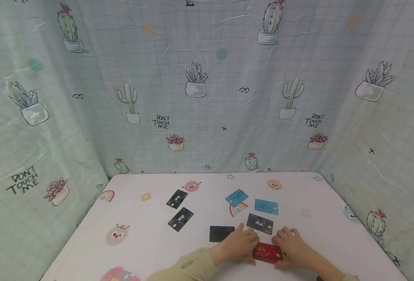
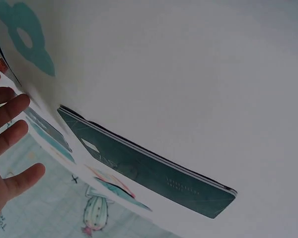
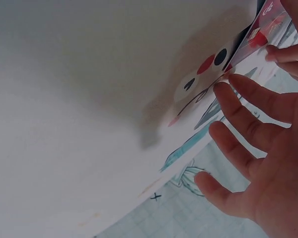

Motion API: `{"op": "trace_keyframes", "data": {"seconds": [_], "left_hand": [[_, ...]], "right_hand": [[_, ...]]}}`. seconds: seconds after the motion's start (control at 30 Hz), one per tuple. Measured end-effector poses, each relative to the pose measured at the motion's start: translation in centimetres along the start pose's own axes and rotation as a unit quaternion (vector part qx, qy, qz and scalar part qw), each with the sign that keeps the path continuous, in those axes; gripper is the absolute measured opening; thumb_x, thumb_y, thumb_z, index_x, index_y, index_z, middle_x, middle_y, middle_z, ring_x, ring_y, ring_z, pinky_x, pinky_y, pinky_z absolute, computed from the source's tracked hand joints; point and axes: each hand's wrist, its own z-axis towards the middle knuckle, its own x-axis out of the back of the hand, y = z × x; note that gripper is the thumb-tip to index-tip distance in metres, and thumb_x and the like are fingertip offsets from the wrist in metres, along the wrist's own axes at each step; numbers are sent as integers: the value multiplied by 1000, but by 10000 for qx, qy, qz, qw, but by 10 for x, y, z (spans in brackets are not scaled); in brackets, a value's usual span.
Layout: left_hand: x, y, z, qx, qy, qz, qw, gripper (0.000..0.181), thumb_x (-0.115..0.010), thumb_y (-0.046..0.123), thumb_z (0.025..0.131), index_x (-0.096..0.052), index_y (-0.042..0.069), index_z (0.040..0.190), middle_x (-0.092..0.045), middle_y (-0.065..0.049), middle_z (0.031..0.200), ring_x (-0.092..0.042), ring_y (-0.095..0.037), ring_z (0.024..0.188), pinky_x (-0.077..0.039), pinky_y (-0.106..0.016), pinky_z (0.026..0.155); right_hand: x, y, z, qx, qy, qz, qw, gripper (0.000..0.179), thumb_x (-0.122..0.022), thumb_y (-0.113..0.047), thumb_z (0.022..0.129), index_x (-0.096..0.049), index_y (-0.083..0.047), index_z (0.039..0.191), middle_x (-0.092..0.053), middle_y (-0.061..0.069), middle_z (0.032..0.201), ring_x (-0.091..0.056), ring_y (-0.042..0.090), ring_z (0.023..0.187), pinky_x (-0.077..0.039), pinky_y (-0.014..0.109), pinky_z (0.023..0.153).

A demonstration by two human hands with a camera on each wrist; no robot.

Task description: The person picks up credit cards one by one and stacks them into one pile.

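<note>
A red VIP card (image 1: 267,253) lies low over the table between the two hands. My left hand (image 1: 241,244) holds its left end, thumb at the near corner and fingers at the far one. At the right end my right hand (image 1: 295,249) grips it likewise between thumb and fingers. The other fingers are spread apart in both wrist views. Beside the left hand sits a small stack of dark cards (image 2: 139,161), partly covered by the fingers in the head view. A black VIP card (image 1: 260,224) lies just beyond the red one.
Two blue VIP cards, one tilted (image 1: 236,198) and one nearly level (image 1: 266,207), lie farther back. To the left are two black VIP cards, an upper (image 1: 177,199) and a lower one (image 1: 181,219). A cactus-print curtain (image 1: 207,117) borders the white printed table (image 1: 140,218).
</note>
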Motion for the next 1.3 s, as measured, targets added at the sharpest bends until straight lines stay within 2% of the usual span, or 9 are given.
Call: {"op": "trace_keyframes", "data": {"seconds": [0.23, 0.6, 0.8, 1.1, 1.3], "left_hand": [[-5, 5, 6, 29, 77, 172, 9998, 56, -40, 69, 76, -55, 28, 111, -55, 12, 112, -46, -6, 111, -39, -36, 97], [-4, 9, 7, 71, 163, 300, 9994, 53, -41, 67, 76, -53, 28, 110, -55, 12, 110, -46, -7, 108, -40, -34, 96], [-3, 8, 5, 127, 156, 213, 9996, 53, -41, 67, 76, -53, 27, 109, -55, 11, 110, -46, -7, 103, -42, -32, 94], [0, 7, 7, 60, 124, 185, 9997, 51, -45, 65, 75, -53, 28, 109, -55, 12, 108, -45, -6, 102, -42, -29, 93], [3, 7, 8, 76, 63, 149, 9998, 51, -48, 65, 73, -52, 28, 108, -54, 12, 106, -44, -5, 98, -43, -27, 90]], "right_hand": [[-1, 2, -1, -163, -164, 52, 9997, 57, -68, -61, 57, -55, -16, 89, -47, -7, 85, -38, 14, 83, -37, 49, 81], [-2, 0, -2, -105, -100, 19, 9999, 54, -69, -59, 57, -53, -17, 87, -44, -8, 81, -36, 13, 81, -37, 46, 78], [-4, -1, -3, -26, -46, 36, 10000, 53, -69, -58, 58, -52, -16, 87, -46, -7, 80, -39, 14, 81, -38, 48, 78], [-2, 1, 0, -34, -294, 412, 9987, 51, -68, -58, 61, -50, -17, 86, -40, -12, 75, -36, 10, 78, -38, 45, 77], [-2, 3, 0, -84, -443, 663, 9968, 51, -67, -58, 61, -48, -19, 87, -38, -13, 74, -32, 7, 75, -34, 38, 71]]}}
